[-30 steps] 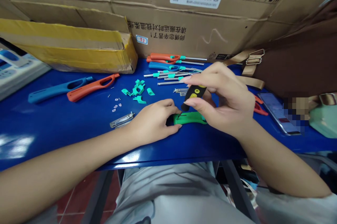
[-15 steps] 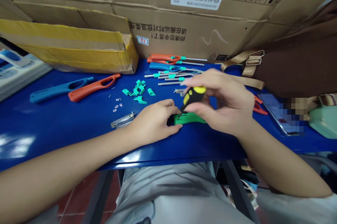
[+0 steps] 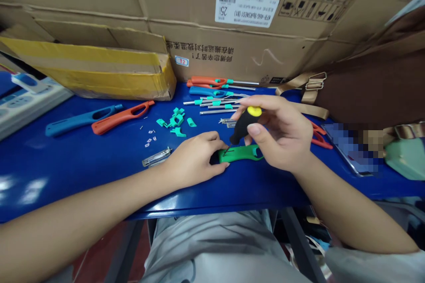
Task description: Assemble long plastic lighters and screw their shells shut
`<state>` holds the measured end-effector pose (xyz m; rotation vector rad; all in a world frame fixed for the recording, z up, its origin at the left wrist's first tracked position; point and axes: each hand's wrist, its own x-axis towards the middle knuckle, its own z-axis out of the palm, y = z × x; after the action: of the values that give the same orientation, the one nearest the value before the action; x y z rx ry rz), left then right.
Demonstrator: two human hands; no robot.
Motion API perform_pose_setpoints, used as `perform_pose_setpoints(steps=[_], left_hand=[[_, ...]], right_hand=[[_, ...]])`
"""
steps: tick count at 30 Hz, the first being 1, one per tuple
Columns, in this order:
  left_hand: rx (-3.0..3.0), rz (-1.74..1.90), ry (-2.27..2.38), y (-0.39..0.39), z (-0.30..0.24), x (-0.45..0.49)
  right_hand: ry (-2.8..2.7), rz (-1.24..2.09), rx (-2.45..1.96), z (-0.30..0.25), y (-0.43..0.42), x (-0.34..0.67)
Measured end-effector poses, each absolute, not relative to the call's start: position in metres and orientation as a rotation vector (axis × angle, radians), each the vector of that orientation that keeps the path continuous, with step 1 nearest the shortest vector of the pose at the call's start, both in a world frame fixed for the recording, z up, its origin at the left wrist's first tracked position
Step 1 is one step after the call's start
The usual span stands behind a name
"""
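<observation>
My left hand (image 3: 199, 159) grips the left end of a green lighter casing (image 3: 239, 153) between thumb and fingers, pressing it on the blue table. In my right hand (image 3: 282, 132) is a black and yellow screwdriver (image 3: 245, 125), tilted, its thin shaft reaching down to the slot near the casing's left end. Whether the tip is inside the slot I cannot tell. Left of my left hand lie clear lighter tanks (image 3: 156, 157). Beyond it sit small teal plastic parts (image 3: 175, 118) and tiny white pieces (image 3: 148, 142). Metal tubes with teal pieces (image 3: 215, 105) lie behind the screwdriver.
Blue (image 3: 79, 121) and orange (image 3: 121, 118) casings lie at left, near a power strip (image 3: 29, 101). Assembled orange lighters (image 3: 207, 81) lie before a large cardboard box (image 3: 199, 17). A phone (image 3: 348, 150), red casings (image 3: 320, 136) and a strapped brown bag (image 3: 372, 83) are at right.
The screwdriver handle has turned in my right hand, showing more black and less yellow. More of the green casing shows. The camera view has shifted slightly.
</observation>
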<state>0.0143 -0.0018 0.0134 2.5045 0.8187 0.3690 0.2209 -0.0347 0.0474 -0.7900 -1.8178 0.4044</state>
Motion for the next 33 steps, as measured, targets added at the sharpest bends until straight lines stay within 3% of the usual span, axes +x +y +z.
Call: perform_pose_setpoints(steps=[4,10,13,19,23,33], left_hand=[[2.494,0.241,0.85,-0.002,0.027,0.008],[2.568,0.146,0.921,-0.003,0.043,-0.001],[2.577,0.171,0.912,-0.004,0.036,0.004],[2.667,0.167,0.733,-0.003,0.031,0.006],[2.551,0.023,0.632,0.004,0.062,-0.011],[2.29,-0.034,0.661,0.076,0.134,-0.041]], right_hand=[[-1.576,0.48,-0.781,0.057,-0.017,0.243],[-1.546,1.115,-1.048,0.065,0.006,0.279],[-1.624,1.239,-1.146,0.053,0.005,0.278],[-2.144,1.078,-1.244,0.04,-0.001,0.28],[-2.383,0.846,-1.299,0.042,-0.001,0.291],[-2.491,0.774,-1.332,0.04,0.0,0.298]])
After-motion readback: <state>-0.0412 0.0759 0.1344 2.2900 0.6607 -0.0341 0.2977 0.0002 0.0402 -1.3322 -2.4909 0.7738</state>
